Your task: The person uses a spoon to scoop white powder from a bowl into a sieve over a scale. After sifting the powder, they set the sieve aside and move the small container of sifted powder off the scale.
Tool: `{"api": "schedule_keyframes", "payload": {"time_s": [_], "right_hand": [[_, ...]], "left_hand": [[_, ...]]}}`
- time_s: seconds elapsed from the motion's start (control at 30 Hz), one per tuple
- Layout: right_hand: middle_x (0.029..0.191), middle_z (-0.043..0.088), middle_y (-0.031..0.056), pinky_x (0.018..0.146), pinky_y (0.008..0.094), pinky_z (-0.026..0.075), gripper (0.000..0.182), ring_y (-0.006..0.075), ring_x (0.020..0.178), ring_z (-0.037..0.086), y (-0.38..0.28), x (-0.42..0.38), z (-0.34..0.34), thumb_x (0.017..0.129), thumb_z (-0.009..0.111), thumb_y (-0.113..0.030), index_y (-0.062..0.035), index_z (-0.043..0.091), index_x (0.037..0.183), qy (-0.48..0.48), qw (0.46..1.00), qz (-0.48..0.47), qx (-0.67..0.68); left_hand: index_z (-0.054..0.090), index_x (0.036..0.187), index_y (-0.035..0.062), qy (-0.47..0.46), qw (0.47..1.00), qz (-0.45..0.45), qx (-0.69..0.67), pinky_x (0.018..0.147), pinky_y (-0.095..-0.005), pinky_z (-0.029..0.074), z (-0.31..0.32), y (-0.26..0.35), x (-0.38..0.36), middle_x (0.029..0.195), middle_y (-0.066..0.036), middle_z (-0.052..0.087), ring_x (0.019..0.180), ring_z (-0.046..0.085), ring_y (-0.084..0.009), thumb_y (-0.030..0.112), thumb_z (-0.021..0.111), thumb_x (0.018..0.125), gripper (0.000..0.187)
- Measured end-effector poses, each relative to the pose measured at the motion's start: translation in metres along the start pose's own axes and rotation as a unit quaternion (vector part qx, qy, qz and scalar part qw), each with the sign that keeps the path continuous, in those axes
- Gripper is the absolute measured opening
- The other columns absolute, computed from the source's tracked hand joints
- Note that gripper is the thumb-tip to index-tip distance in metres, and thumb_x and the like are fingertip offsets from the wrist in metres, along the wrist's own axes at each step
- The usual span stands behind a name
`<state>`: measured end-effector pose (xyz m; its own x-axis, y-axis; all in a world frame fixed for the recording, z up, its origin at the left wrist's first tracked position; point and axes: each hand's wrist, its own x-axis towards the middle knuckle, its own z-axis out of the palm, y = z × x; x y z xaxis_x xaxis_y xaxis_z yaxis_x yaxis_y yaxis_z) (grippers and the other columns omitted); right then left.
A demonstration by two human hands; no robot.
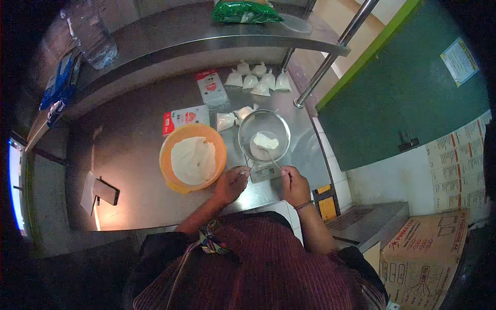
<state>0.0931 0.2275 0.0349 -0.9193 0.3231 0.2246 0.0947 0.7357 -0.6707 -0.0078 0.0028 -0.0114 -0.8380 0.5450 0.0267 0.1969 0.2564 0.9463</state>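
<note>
A round sieve [264, 124] sits over the steel counter with a small heap of white powder [265, 141] inside. My left hand [233, 183] is closed around the sieve's handle, below its rim. In my right hand [295, 187] is the thin handle of a spoon [269, 154], whose head reaches the powder in the sieve. To the left of my left hand stands an orange bowl [222, 161] holding white powder. A digital scale [264, 173] shows partly below the sieve. Behind the sieve lie small bags of white powder [226, 121].
Two red and white packs [177, 120] lie behind the bowl. Several tied bags [262, 85] stand farther back. At the left is a phone [107, 191] on a stand. A shelf [196, 42] crosses above the steel counter [124, 155]; a metal post [330, 62] rises at the right.
</note>
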Motion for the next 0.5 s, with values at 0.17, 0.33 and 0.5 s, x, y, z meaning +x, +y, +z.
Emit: {"api": "schedule_keyframes", "payload": {"time_s": [0.17, 0.33, 0.5], "right_hand": [[0.089, 0.071, 0.0223, 0.071, 0.0507, 0.054, 0.023, 0.0432, 0.081, 0.069, -0.005, 0.001, -0.004, 0.103, 0.054, -0.026, -0.0071, 0.062, 0.115, -0.045, 0.999, 0.01, -0.016], [0.087, 0.07, 0.0224, 0.069, 0.0515, 0.054, 0.022, 0.0436, 0.08, 0.069, -0.005, -0.002, 0.001, 0.102, 0.055, -0.025, -0.0073, 0.061, 0.114, -0.014, 1.0, 0.003, 0.003], [0.088, 0.071, 0.0221, 0.069, 0.0513, 0.054, 0.022, 0.0432, 0.08, 0.069, -0.009, -0.005, -0.001, 0.101, 0.056, -0.024, -0.0074, 0.061, 0.114, 0.006, 1.0, 0.005, 0.022]], "left_hand": [[0.063, 0.116, 0.0002, 0.005, 0.997, 0.011, -0.073, 0.054, -0.0289, 0.045, 0.0, 0.0, -0.005, 0.065, 0.0, 0.055, 0.058, 0.052, -0.0083, 0.02, 0.058, 0.103, 0.024], [0.063, 0.117, 0.0009, -0.01, 0.994, -0.035, -0.107, 0.054, -0.0282, 0.044, 0.001, -0.01, -0.007, 0.064, 0.0, 0.055, 0.057, 0.051, -0.0082, 0.02, 0.059, 0.103, 0.024], [0.063, 0.117, 0.0011, -0.031, 0.985, -0.069, -0.152, 0.054, -0.0304, 0.046, 0.002, -0.018, -0.008, 0.063, -0.002, 0.056, 0.056, 0.053, -0.0104, 0.021, 0.059, 0.102, 0.026]]}}
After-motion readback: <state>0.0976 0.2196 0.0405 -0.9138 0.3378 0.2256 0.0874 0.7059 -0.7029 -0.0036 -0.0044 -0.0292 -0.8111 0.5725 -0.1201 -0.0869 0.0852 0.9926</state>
